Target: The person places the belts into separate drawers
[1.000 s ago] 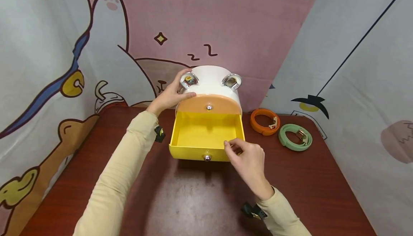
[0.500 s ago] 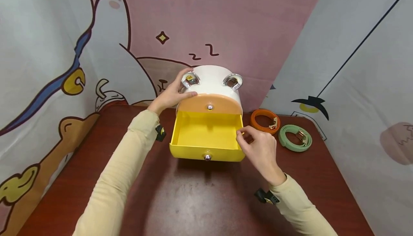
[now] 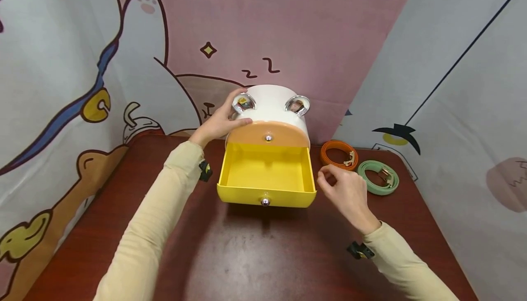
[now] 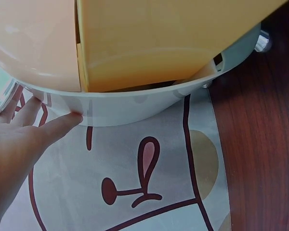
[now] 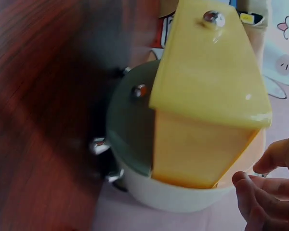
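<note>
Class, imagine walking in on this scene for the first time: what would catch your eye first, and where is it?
The bright yellow drawer comes first, pulled out of the white cabinet near the back of the table. Above it, two silver eye-like pieces sit on the cabinet's top. To the cabinet's right, an orange belt and a green belt lie coiled.

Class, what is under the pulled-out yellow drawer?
Under the yellow drawer, the right wrist view shows a green front, a metal knob and the table; anything behind that front is covered.
</note>
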Demonstrator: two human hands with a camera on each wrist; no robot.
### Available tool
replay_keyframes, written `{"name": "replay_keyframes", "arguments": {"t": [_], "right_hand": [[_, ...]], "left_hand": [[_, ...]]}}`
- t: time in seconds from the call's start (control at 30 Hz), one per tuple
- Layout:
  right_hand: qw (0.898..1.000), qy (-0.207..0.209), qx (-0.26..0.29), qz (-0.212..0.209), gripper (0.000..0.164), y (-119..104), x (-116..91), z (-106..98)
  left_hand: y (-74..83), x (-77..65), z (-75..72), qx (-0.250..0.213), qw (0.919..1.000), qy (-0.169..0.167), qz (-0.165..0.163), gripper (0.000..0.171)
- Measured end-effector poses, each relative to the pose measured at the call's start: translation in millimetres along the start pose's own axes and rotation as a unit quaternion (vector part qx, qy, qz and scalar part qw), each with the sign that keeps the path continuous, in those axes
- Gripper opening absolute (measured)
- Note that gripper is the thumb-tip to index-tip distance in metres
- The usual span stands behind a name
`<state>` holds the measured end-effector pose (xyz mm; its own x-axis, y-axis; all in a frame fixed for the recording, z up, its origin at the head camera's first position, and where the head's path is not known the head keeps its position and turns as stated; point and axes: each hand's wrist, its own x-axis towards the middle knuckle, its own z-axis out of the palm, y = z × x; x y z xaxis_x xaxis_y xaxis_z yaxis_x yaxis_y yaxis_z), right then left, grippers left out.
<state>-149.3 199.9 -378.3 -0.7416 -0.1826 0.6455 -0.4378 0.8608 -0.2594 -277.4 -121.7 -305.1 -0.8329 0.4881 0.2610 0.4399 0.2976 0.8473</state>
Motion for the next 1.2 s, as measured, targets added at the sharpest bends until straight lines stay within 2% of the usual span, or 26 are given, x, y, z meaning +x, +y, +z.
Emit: {"name": "replay_keyframes", "arguments": {"t": [0.23, 0.5, 0.57, 0.77, 0.97, 1.2], "right_hand": [[0.999, -0.033, -0.021, 0.012, 0.007, 21, -3, -7], [0.992, -0.121, -0.018, 0.035, 0.013, 54, -6, -21], [0.990, -0.132, -0.007, 0.045, 0.013, 63, -9, -23], [0.990, -0.123, 0.027, 0.070, 0.016, 92, -18, -23], [0.989, -0.104, 0.017, 0.106, 0.015, 117, -27, -20], [0.986, -0.105, 0.010, 0.127, 0.019, 132, -34, -14]], "left_hand": [[-0.4, 1.0, 1.8, -0.001, 1.0000, -0.002, 0.005, 0.077], [-0.4, 1.5, 2.7, -0.004, 0.9999, -0.004, 0.010, 0.077], [-0.3, 1.6, 3.0, -0.008, 0.9999, -0.006, 0.012, 0.077], [0.3, 1.1, 3.2, -0.011, 0.9999, -0.004, 0.012, 0.077], [-0.2, 0.5, 3.3, -0.018, 0.9998, -0.004, 0.013, 0.077], [-0.8, 0.7, 1.1, -0.008, 1.0000, 0.002, -0.001, 0.077]]}}
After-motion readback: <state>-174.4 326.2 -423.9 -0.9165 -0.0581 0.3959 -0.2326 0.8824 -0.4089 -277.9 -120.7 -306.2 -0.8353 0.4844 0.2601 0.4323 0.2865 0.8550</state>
